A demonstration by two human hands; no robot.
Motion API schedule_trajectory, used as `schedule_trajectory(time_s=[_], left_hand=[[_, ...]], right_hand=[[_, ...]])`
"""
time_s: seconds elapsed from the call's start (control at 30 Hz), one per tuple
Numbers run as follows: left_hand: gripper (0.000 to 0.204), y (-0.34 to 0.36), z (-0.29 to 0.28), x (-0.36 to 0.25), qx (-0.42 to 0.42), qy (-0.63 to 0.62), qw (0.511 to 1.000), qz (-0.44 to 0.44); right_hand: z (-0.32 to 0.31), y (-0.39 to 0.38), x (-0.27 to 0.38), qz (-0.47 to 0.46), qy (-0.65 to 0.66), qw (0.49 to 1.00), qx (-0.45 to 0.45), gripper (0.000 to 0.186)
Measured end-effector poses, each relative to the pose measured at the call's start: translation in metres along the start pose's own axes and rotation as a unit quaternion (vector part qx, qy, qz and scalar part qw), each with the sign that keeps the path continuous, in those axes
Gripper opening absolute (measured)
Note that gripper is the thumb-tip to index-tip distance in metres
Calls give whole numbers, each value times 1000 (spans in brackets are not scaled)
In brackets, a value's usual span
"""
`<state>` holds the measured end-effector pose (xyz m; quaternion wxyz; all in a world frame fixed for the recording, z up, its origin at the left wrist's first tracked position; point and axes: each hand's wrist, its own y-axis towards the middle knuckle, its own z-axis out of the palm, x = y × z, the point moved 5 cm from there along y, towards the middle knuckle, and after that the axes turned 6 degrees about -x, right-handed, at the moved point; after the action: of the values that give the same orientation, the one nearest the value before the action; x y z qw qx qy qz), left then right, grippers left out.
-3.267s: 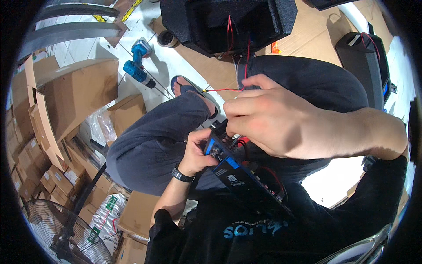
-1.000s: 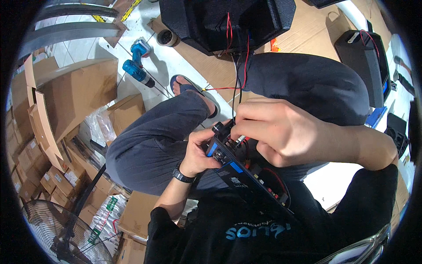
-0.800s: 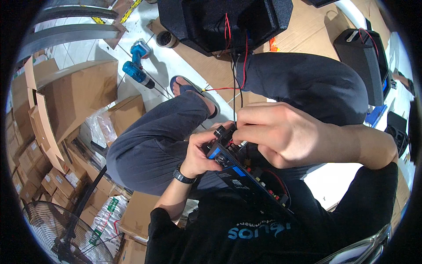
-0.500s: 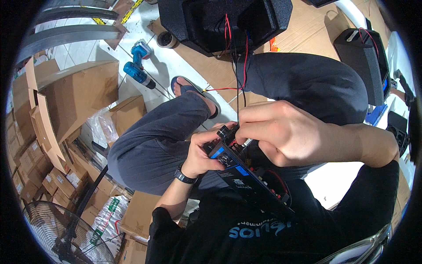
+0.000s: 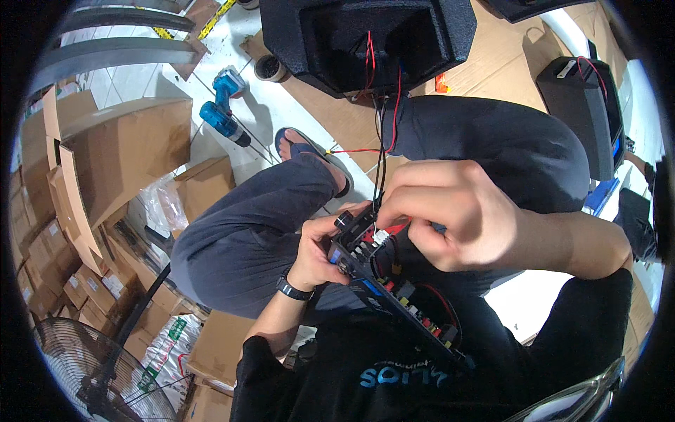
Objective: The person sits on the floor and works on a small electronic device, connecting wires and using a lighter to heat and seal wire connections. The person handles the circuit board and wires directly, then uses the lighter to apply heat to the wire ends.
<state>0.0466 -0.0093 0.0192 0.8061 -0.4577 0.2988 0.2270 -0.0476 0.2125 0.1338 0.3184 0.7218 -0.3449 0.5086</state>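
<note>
My left hand [image 5: 318,247] grips one end of a black amplifier panel [image 5: 369,287], thumb on its face and fingers behind. The panel is tilted in my lap, its circuit side partly turned up, showing a white connector [image 5: 382,238] and several small coloured parts. My right hand [image 5: 450,218] is closed in a pinch on thin wires [image 5: 382,172] just above that connector; its fingertips are partly hidden. These wires, black and red, run up to the open black speaker cabinet [image 5: 460,42] in front of me.
A blue cordless drill [image 5: 223,121] lies on the tiles beside a small round pot [image 5: 269,68]. Cardboard boxes [image 5: 140,155] stack up at left, above a fan [image 5: 98,373]. Another black speaker cabinet [image 5: 575,119] stands at right. Cardboard [image 5: 506,77] covers part of the floor.
The panel has turned in my left hand, so more of its circuit side and the white connector show. My right hand stays close to the connector, its fingers slightly shifted.
</note>
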Motion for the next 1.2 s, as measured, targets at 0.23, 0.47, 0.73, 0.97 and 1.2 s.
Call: schedule_trajectory(time_s=[0.23,0.47,0.73,0.97,1.2], left_hand=[[91,3,1,-1,16,-4,999,44],[83,5,6,-1,42,-43,996,60],[77,7,16,-5,-12,-51,995,87],[88,0,1,6,-23,-69,997,-29],[42,4,1,1,11,51,992,119]], right_hand=[[6,-2,3,-39,8,998,53,24],[6,-5,10,17,-18,996,87,30],[6,-9,8,66,50,993,83,29],[-9,2,11,37,-23,999,13,32],[-93,9,15,42,-65,987,-140,32]])
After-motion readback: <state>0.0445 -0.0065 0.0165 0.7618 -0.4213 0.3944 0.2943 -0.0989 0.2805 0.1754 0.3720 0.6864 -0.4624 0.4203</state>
